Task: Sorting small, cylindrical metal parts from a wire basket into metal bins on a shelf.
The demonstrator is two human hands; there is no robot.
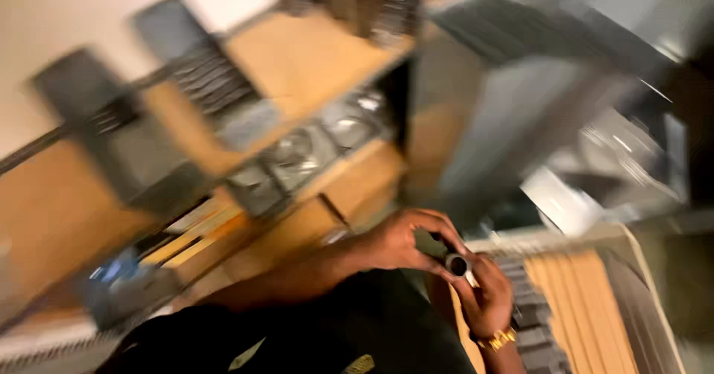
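Everything here is smeared by a fast swing of the head, so only the broad shapes come through. A wooden workbench (312, 54) fills the upper left, tilted across the view, with dark grey blocks (204, 76) standing on it and a row of shiny round metal parts (320, 140) along its front edge. Lower right, a wooden tray (587, 300) holds a stack of grey ribbed pieces (532, 318). Above the tray's near corner the two hands meet: the left hand (405, 240) curls over from the bench side, the right hand (487, 300), a gold watch (497, 339) on its wrist, rises from below. Together their fingertips pinch a small silver ring (457, 264), possibly a short metal sleeve with a dark bore.
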